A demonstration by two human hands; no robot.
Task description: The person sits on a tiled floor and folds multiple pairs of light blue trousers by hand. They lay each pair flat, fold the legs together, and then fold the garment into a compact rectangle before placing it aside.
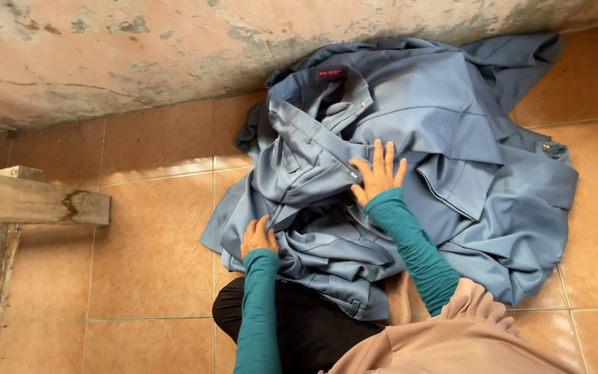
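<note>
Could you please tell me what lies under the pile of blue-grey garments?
Orange floor tiles show all around the blue-grey garments. Both hands, left hand and right hand, press on top; anything beneath the pile is covered.

Orange tile floor (147,277), stained concrete wall (105,55), wood bench (29,201) at left.
</note>
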